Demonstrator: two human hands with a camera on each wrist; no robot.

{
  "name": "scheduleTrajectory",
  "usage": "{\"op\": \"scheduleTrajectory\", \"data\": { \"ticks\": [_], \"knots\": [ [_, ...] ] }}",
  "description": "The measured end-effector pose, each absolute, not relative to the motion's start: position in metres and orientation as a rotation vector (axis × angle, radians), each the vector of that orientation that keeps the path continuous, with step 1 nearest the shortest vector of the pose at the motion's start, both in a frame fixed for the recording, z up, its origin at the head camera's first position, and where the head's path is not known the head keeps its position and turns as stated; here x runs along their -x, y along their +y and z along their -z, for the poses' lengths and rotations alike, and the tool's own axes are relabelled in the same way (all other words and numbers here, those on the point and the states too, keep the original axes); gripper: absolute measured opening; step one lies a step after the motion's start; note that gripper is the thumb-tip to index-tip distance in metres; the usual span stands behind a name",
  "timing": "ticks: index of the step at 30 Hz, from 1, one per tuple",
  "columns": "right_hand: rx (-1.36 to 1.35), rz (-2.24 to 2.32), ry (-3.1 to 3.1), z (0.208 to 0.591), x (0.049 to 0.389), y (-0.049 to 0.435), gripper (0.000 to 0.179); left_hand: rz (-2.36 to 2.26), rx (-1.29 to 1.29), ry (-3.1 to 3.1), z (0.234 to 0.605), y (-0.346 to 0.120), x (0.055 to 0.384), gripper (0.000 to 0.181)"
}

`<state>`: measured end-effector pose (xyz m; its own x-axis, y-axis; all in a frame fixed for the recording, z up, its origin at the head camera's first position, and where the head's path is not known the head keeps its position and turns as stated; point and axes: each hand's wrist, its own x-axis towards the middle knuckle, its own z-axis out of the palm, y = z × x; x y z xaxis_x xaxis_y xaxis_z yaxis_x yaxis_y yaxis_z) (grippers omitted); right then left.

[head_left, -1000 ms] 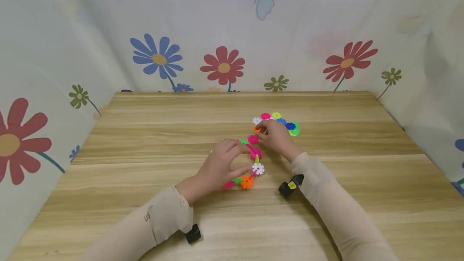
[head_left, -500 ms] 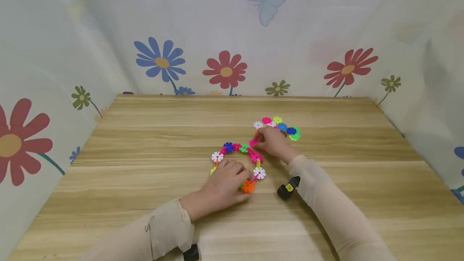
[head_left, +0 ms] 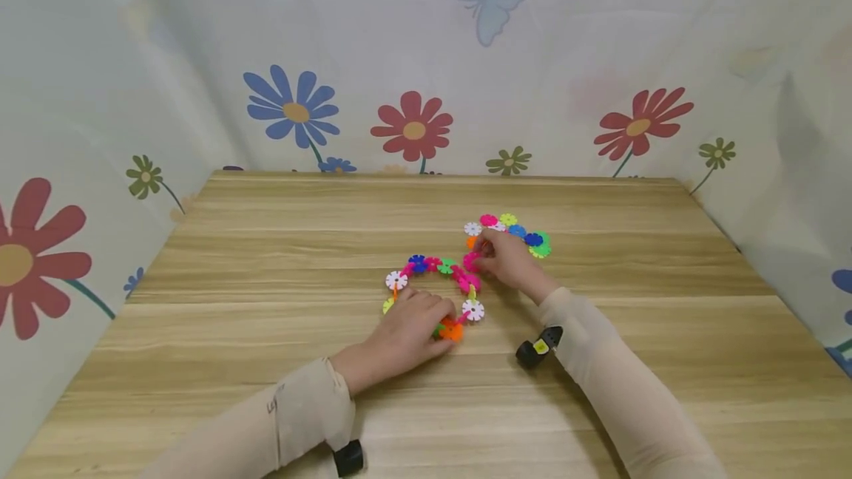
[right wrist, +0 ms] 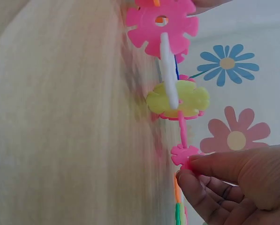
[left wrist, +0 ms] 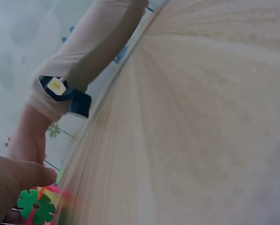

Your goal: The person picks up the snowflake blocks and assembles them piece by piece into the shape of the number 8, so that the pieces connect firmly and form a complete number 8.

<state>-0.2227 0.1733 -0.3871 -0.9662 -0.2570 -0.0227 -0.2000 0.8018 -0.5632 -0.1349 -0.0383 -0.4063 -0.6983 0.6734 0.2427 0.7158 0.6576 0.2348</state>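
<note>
brightly multicoloured disc chain [head_left: 470, 284], notched, curving

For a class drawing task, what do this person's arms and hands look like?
Both sleeves are long and beige; the left bears a small dark marking, unreadable. A black device sits at each wrist, the right one with a yellow patch. The left hand and right hand are gloveless.

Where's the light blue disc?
Head view, right of centre: the light blue disc sits just beyond the right hand, between a yellow disc and a dark blue disc.
</note>
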Motion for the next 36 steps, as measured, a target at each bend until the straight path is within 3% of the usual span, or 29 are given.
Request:
{"op": "scheduleTrajectory", "data": {
  "ticks": [24, 36],
  "knots": [
    [0.466, 1.240, 2.957, 0.382, 0.174, 0.183, 0.011, 0.775, 1.079, -2.785, 0.406, -0.041, 0.163, 0.021],
    [0.605, 1.358, 2.807, 0.402, 0.152, 0.171, 0.008, 0.893, 1.003, -2.746, 0.413, -0.044, 0.168, 0.022]
  ]
}}
